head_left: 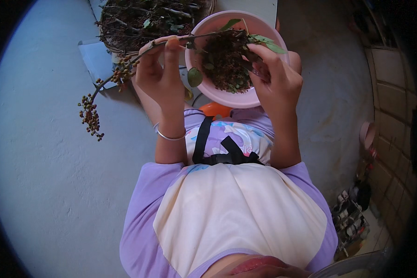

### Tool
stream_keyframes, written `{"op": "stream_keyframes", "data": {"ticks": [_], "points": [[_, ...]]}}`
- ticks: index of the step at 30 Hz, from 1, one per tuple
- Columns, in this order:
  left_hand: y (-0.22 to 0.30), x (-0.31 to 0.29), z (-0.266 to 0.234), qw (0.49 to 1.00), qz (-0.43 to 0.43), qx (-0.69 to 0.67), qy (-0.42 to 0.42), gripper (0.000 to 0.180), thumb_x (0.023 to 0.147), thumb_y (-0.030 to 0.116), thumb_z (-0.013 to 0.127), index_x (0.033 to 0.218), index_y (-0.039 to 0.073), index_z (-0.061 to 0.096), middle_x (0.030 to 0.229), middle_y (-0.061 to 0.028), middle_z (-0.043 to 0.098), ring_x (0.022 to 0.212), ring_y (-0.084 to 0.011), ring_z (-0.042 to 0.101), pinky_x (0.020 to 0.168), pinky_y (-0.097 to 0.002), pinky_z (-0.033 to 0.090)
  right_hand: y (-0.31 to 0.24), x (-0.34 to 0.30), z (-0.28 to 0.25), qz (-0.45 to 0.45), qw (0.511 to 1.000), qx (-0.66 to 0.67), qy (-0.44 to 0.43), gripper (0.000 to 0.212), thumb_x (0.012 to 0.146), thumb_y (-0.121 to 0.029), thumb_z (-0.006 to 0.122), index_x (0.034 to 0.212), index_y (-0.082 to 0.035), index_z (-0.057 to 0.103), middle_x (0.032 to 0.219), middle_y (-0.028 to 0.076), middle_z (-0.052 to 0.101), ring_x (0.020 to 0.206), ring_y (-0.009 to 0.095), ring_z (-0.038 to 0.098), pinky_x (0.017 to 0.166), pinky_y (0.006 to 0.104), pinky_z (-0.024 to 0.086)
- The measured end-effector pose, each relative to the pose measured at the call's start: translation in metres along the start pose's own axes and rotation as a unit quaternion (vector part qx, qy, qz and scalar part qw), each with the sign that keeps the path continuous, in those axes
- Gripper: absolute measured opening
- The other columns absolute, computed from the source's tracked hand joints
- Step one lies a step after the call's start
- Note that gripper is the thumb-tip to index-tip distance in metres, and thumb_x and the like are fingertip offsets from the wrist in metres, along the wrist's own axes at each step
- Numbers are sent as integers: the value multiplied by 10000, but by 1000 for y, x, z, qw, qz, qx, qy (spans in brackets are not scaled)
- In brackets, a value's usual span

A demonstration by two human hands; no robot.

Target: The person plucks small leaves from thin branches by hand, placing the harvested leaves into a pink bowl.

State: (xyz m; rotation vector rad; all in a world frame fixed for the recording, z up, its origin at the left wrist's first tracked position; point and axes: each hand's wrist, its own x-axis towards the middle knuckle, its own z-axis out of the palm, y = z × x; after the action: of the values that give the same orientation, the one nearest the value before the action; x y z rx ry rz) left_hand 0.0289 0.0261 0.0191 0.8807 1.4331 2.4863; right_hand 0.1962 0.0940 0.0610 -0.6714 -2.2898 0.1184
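A thin twig (200, 35) with green leaves and clusters of small brownish-green berries (90, 116) stretches across in front of me. My left hand (160, 69) pinches it between thumb and fingers, with the berry clusters hanging off to the left. The twig's leafy right end lies over a pink basin (193, 65). Above that basin my right hand (278, 76) is closed at the leafy end, beside a leaf (266, 42). Something dark with a slight shine shows under its fingers, too hidden to name. Loose dark berries and leaf bits (227, 67) lie in the basin.
A round woven basket (107, 42) heaped with berry twigs (148, 21) stands beyond my left hand. A pale flat-sided object (96, 62) is beside it. Something orange (215, 110) shows below the basin. A rack of shoes (350, 217) stands at the lower right, near a tiled wall (389, 67).
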Motion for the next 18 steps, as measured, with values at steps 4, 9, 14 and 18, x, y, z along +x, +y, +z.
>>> {"op": "stream_keyframes", "data": {"ticks": [4, 9, 14, 18], "points": [[6, 0, -4, 999, -13, 44, 1, 94, 825, 35, 636, 891, -30, 614, 819, -85, 652, 723, -114, 609, 666, -213, 474, 0, 10, 15, -42, 995, -88, -5, 358, 719, -99, 685, 1055, -138, 567, 690, 42, 600, 610, 206, 618, 533, 309, 487], [14, 9, -19, 995, 25, 101, 15, 84, 841, 55, 620, 885, -16, 610, 830, -99, 655, 704, -134, 627, 644, -225, 496, -3, 22, 41, -66, 996, -64, 18, 335, 718, -110, 681, 1031, -137, 563, 689, 34, 596, 598, 196, 611, 510, 306, 478], [28, 20, -40, 990, 51, 116, 67, 90, 837, 59, 628, 868, -22, 604, 825, -99, 652, 710, -121, 614, 653, -223, 492, -17, 43, 71, -122, 991, -20, 45, 308, 708, -101, 690, 990, -130, 572, 675, 30, 590, 590, 188, 613, 493, 298, 478], [30, 31, -64, 980, 85, 136, 117, 103, 833, 72, 639, 853, -21, 601, 809, -91, 645, 700, -108, 598, 647, -214, 483, -39, 56, 86, -137, 989, 42, 34, 297, 683, -60, 695, 954, -120, 588, 684, 40, 598, 602, 192, 618, 501, 289, 481]]}}
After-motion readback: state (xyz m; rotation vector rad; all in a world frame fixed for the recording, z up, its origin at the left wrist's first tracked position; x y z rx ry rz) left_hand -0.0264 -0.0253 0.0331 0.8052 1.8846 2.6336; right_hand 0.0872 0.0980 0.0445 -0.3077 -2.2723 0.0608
